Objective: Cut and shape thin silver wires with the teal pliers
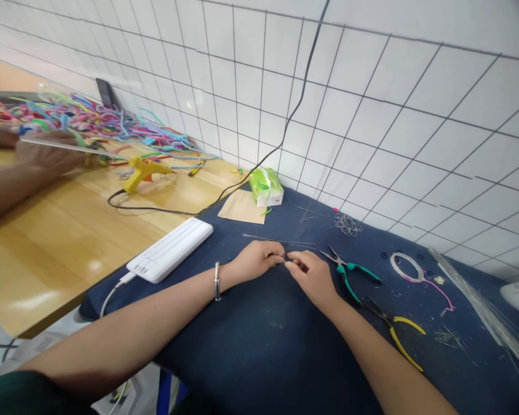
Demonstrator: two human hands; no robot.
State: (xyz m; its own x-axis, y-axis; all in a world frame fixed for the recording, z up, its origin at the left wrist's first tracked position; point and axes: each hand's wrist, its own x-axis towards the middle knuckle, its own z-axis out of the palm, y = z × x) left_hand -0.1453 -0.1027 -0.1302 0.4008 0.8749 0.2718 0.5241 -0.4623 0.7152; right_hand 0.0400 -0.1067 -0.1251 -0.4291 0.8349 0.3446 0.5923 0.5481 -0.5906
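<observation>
My left hand [256, 260], with a silver bracelet on its wrist, and my right hand [312, 275] meet fingertip to fingertip above the dark blue cloth [259, 346]. Both hands are pinched closed. Something small and dark shows between the fingertips, too small to make out. Just beyond the hands lie thin straight wires [281, 240]. Teal-handled pliers [348, 270] rest open to the right of my right hand, and yellow-handled cutters [393, 325] lie nearer to me beside my right forearm.
A white power bank [170, 249] with a cable lies left. Behind are a tissue pack [266, 185], brown paper [243, 207] and tangled wire [348, 223]. A spool [406, 267] and long wires [480, 300] lie right. Another person's hands work near a glue gun [143, 173].
</observation>
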